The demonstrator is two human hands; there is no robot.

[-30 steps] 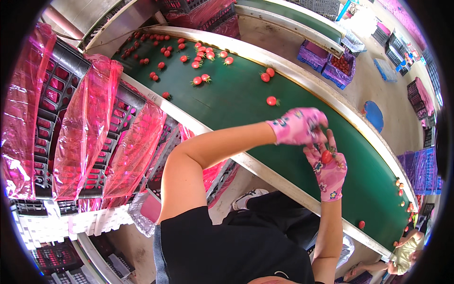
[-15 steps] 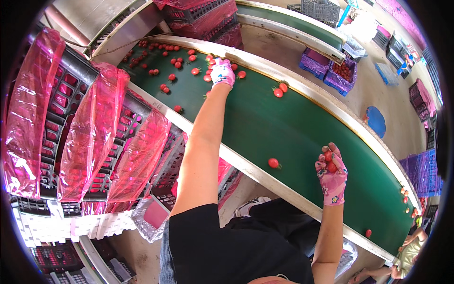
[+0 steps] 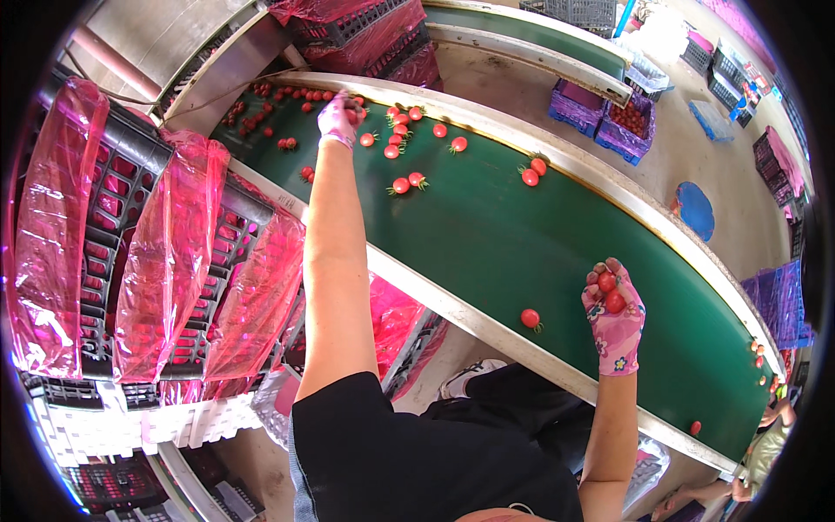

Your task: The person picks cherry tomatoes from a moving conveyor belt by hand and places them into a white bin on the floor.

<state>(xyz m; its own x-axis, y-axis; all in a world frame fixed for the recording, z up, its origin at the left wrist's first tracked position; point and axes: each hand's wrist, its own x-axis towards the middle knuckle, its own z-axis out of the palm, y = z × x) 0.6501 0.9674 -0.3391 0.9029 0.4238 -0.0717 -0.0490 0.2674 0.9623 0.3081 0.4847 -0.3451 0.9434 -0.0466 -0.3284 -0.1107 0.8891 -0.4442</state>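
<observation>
Both hands wear pink floral gloves over a green conveyor belt (image 3: 470, 226). Stretched toward the far left of the belt, my left hand (image 3: 337, 122) has its fingers curled on a red cherry tomato (image 3: 351, 115), partly hidden by the glove. My right hand (image 3: 616, 317), palm up above the belt's right half, cups several cherry tomatoes (image 3: 614, 301) in bent fingers. A loose cherry tomato (image 3: 531, 318) lies left of it. More tomatoes with green stems, including a pair (image 3: 409, 184) and a cluster (image 3: 397, 130), lie right of my left hand.
Pale rails (image 3: 487, 337) edge the belt. Black crates with pink plastic film (image 3: 174, 252) stand at left; more film-wrapped crates (image 3: 365, 39) are beyond the belt. Purple-lined crates (image 3: 628, 130) and a blue round stool (image 3: 695, 211) sit on the floor. Another person (image 3: 765, 457) is at lower right.
My left hand has moved left along the belt, uncovering tomatoes where it was. Loose tomatoes have shifted to the right with the belt. My right hand stays nearly in place, still holding tomatoes.
</observation>
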